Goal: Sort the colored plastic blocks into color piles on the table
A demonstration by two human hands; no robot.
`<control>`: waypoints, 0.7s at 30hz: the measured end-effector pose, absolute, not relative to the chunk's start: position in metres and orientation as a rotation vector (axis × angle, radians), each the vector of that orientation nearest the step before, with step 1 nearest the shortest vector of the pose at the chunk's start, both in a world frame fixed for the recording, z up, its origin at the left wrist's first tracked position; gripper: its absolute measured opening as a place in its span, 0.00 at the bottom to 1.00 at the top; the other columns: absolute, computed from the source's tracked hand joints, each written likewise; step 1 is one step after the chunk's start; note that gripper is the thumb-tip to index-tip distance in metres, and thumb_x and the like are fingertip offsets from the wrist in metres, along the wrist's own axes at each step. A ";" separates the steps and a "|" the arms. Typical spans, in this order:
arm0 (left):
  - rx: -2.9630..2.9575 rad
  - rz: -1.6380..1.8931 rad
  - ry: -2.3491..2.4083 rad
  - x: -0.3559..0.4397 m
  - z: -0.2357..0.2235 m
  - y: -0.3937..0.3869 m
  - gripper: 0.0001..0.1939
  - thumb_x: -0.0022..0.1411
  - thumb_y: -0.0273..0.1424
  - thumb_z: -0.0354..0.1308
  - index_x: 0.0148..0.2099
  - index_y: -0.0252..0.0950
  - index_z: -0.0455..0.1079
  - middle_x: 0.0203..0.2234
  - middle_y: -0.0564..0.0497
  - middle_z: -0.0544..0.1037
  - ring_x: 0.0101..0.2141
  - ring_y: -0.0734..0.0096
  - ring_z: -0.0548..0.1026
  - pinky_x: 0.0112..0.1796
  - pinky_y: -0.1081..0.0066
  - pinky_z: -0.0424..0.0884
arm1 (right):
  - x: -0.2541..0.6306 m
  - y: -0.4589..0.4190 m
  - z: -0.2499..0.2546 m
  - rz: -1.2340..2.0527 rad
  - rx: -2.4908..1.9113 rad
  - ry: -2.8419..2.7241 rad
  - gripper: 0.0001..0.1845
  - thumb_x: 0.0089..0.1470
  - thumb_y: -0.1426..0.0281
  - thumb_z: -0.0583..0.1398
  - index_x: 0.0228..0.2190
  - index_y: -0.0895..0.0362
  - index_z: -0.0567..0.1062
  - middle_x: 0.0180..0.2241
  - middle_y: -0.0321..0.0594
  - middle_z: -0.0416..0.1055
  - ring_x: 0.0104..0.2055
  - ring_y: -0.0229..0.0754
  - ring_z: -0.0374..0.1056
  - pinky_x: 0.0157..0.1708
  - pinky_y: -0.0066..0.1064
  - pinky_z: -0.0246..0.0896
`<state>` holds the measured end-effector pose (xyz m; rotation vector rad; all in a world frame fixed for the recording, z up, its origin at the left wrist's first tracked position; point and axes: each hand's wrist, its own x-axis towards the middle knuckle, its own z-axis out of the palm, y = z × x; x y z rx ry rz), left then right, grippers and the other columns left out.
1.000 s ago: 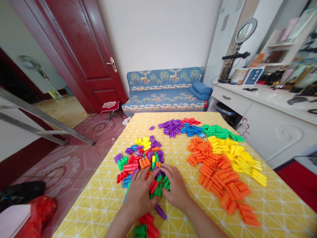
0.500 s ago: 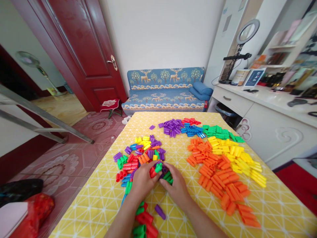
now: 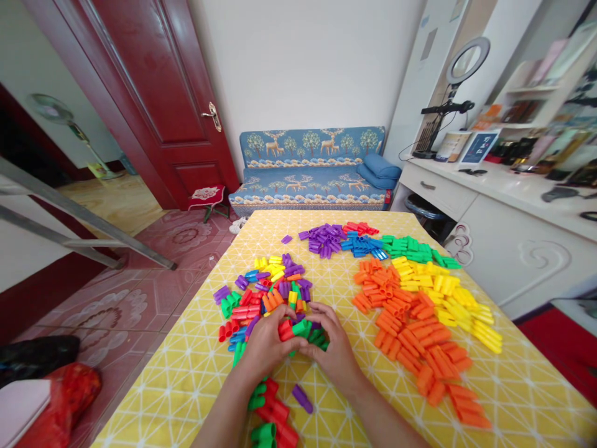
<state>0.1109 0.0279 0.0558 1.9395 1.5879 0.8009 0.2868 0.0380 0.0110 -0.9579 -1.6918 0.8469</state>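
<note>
Both my hands meet at the near edge of a mixed pile of coloured plastic tubes [image 3: 268, 283] on the yellow tablecloth [image 3: 196, 373]. My left hand [image 3: 263, 345] is curled round a red tube [image 3: 285, 330]. My right hand [image 3: 333, 348] is curled round green tubes [image 3: 303, 328], and the two hands press these pieces together. Loose red and green tubes [image 3: 270, 414] and one purple tube [image 3: 302, 398] lie between my forearms.
Sorted piles lie to the right and far side: orange [image 3: 410, 336], yellow [image 3: 448, 292], green [image 3: 410, 249], blue [image 3: 361, 244], purple [image 3: 324, 238], red [image 3: 359, 228]. Beyond the table stand a blue sofa [image 3: 310, 168], a red door [image 3: 153, 99] and a white dresser [image 3: 504, 211].
My hands went from lying flat on the mixed pile to closing and lifting a few red and green tubes, then drew slightly nearer to me while holding them together.
</note>
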 end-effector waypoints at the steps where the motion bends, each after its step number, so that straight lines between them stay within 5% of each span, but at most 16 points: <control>1: 1.953 0.804 1.572 0.111 0.055 0.028 0.10 0.54 0.34 0.61 0.40 0.40 0.69 0.28 0.56 0.76 0.30 0.68 0.73 0.31 0.73 0.64 | 0.286 0.038 0.012 0.840 -0.962 -1.685 0.19 0.44 0.65 0.69 0.40 0.51 0.73 0.52 0.44 0.65 0.56 0.49 0.62 0.54 0.42 0.59; 6: 1.957 0.844 1.549 0.112 0.053 0.027 0.08 0.57 0.36 0.59 0.38 0.39 0.70 0.26 0.55 0.76 0.28 0.68 0.73 0.30 0.73 0.63 | 0.285 0.035 0.019 0.830 -0.965 -1.656 0.13 0.45 0.64 0.69 0.30 0.54 0.71 0.41 0.42 0.72 0.46 0.47 0.68 0.47 0.40 0.63; 12: 1.879 0.929 1.450 0.112 0.054 0.027 0.12 0.59 0.38 0.59 0.44 0.40 0.71 0.37 0.51 0.79 0.39 0.63 0.76 0.41 0.69 0.69 | 0.292 0.034 0.020 1.061 -1.015 -1.378 0.09 0.52 0.64 0.62 0.33 0.55 0.69 0.31 0.37 0.71 0.34 0.40 0.68 0.34 0.30 0.66; 16: 1.872 0.982 1.376 0.112 0.053 0.027 0.18 0.55 0.37 0.63 0.49 0.40 0.73 0.44 0.47 0.79 0.46 0.60 0.75 0.47 0.66 0.69 | 0.293 0.034 0.019 1.121 -0.986 -1.355 0.12 0.52 0.64 0.62 0.37 0.55 0.68 0.31 0.37 0.71 0.34 0.39 0.69 0.33 0.29 0.66; 21: 1.786 1.022 1.351 0.112 0.052 0.026 0.13 0.56 0.35 0.63 0.44 0.38 0.75 0.38 0.49 0.80 0.39 0.63 0.77 0.42 0.69 0.71 | 0.292 0.033 0.021 1.183 -0.913 -1.419 0.17 0.54 0.64 0.61 0.46 0.54 0.69 0.39 0.40 0.74 0.39 0.41 0.71 0.39 0.31 0.67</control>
